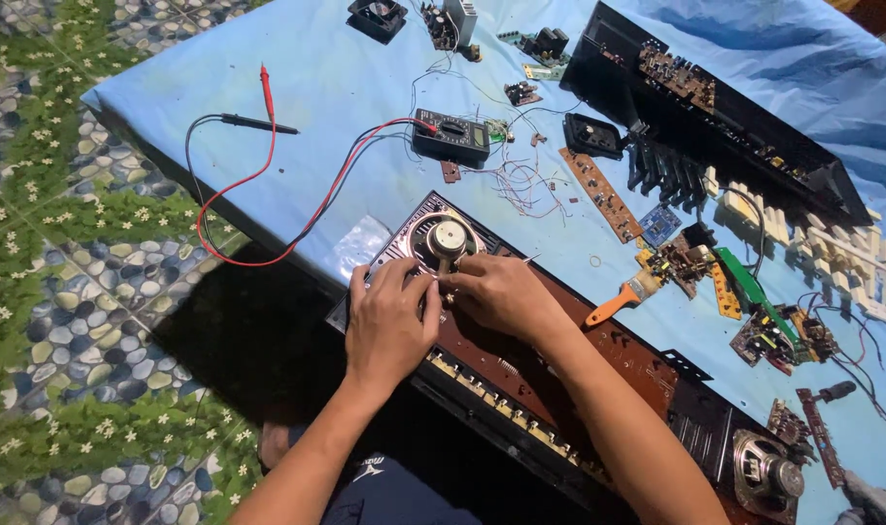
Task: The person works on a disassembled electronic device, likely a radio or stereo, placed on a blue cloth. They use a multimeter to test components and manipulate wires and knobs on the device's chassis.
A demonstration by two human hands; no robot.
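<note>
An opened black keyboard chassis [691,413] lies along the near edge of a blue-covered table, with a long brown circuit board [559,355] inside. A round speaker [447,238] sits at its left end and another speaker [768,474] at its right end. My left hand [392,321] and my right hand [503,292] rest side by side on the board just below the left speaker, fingers curled and pressing at a spot next to it. What the fingertips pinch is hidden.
A black multimeter [451,138] with red and black probe leads [265,92] lies behind. An orange-handled brush [625,295], loose circuit boards [598,192], a black case half [715,107], white keys [851,253] and small fans [377,17] are scattered on the blue cloth [336,78]. Floral floor at the left.
</note>
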